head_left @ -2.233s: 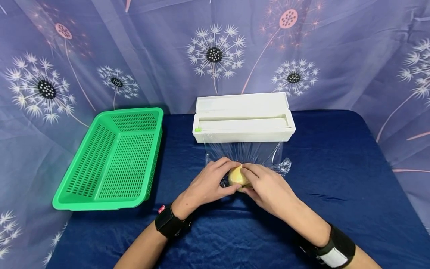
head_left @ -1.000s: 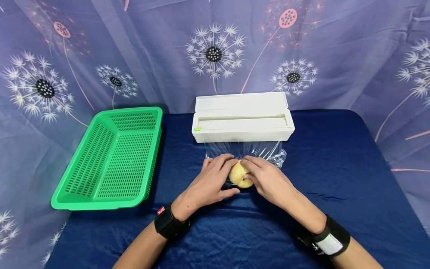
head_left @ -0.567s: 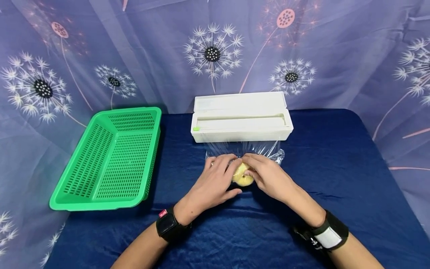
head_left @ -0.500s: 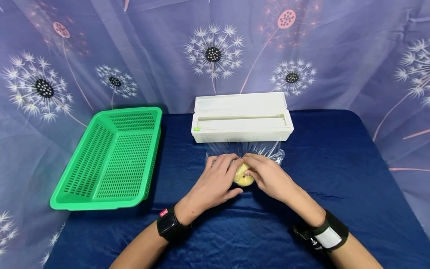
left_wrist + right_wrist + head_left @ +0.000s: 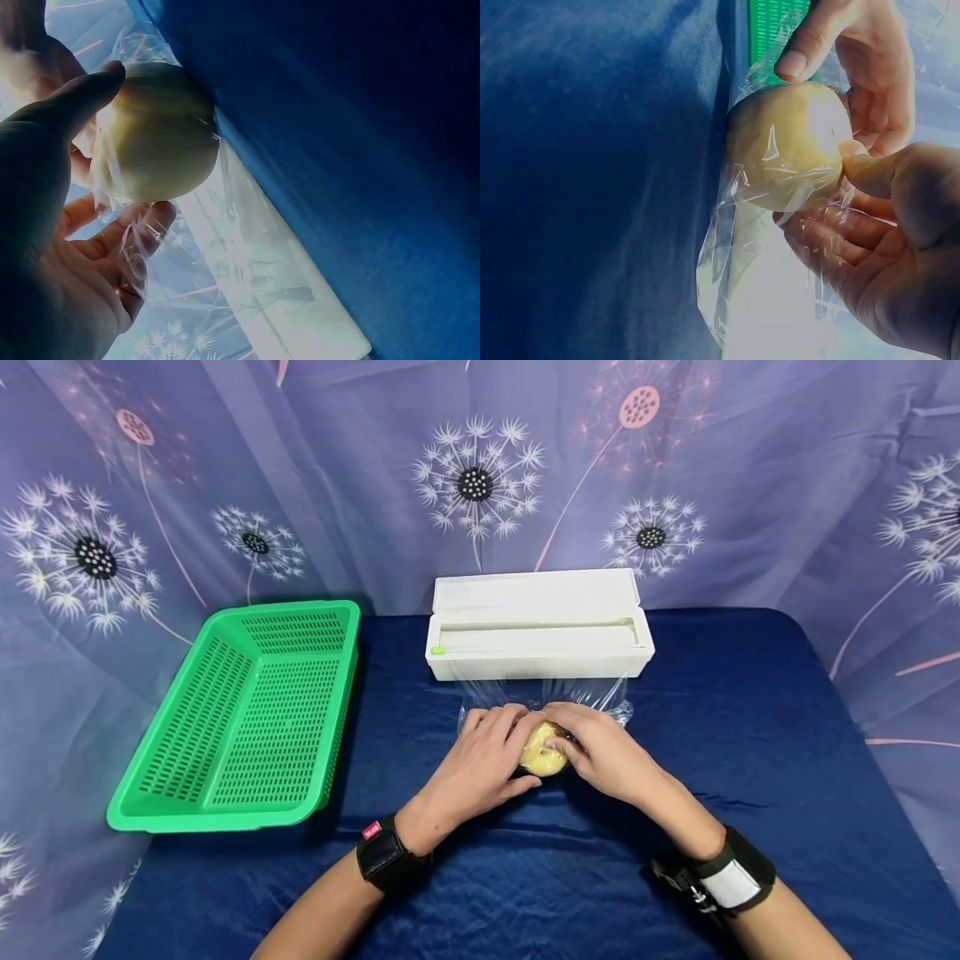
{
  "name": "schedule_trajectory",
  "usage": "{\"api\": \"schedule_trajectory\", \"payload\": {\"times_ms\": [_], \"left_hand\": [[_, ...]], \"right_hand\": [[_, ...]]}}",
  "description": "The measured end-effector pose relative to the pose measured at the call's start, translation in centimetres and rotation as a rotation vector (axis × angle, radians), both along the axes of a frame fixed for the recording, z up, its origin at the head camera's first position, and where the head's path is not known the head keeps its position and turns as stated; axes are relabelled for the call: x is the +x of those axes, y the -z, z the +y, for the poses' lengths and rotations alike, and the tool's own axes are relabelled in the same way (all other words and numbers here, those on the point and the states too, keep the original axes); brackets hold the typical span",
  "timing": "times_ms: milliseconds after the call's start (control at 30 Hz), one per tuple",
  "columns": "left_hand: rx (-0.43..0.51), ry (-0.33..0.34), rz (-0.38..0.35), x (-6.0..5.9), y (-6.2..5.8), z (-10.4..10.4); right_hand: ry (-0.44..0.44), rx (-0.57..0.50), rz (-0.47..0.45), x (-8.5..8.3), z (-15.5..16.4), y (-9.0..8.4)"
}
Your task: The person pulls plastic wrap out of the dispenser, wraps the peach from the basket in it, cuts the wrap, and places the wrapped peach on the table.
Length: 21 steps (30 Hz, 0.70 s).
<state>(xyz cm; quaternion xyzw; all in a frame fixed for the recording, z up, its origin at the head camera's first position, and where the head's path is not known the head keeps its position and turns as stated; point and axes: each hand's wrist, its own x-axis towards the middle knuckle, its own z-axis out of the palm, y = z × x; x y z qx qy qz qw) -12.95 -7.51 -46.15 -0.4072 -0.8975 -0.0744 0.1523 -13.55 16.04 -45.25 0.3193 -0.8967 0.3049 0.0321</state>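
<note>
Near the middle of the counter, both hands close around a round yellow fruit partly covered in clear wrap. The left hand cups it from its side, fingers curled over the top and thumb below. The right hand grips it from the other side, its fingers curled on the film. The wrap runs from a white dispenser box just behind, toward the far edge. A green basket sits at the counter's left edge.

yellow fruit half hidden by both hands, dispenser blurred
</note>
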Motion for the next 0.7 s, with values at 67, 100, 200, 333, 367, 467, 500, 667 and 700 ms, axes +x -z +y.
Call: {"api": "schedule_trajectory", "payload": {"times_ms": [67, 100, 200, 333, 367, 467, 500, 667, 700], "left_hand": [[0.003, -0.004, -0.008, -0.11, 0.04, 0.0], [0.007, -0.006, -0.012, -0.16, 0.08, -0.02], [0.02, -0.008, -0.027, -0.22, 0.14, -0.13], [0.039, -0.006, -0.046, -0.29, 0.15, -0.21], [0.04, -0.007, -0.051, -0.32, 0.16, -0.21], [0.037, -0.013, -0.065, -0.43, 0.2, -0.18], [0.037, -0.016, -0.072, -0.47, 0.21, -0.17], [0.046, -0.028, -0.106, -0.66, 0.21, -0.1], [0.052, -0.031, -0.115, -0.69, 0.21, -0.09]], "right_hand": [[0.003, -0.006, -0.011, -0.02, -0.01, -0.09], [0.004, -0.011, -0.016, -0.04, -0.03, -0.12], [0.007, -0.023, -0.025, -0.04, -0.05, -0.17], [0.012, -0.039, -0.028, -0.11, -0.07, -0.06], [0.015, -0.041, -0.03, -0.14, -0.07, -0.02], [0.023, -0.048, -0.044, -0.24, -0.04, 0.1], [0.026, -0.05, -0.049, -0.29, -0.03, 0.16], [0.035, -0.072, -0.067, -0.52, 0.0, 0.45], [0.034, -0.075, -0.067, -0.57, -0.01, 0.51]]}}
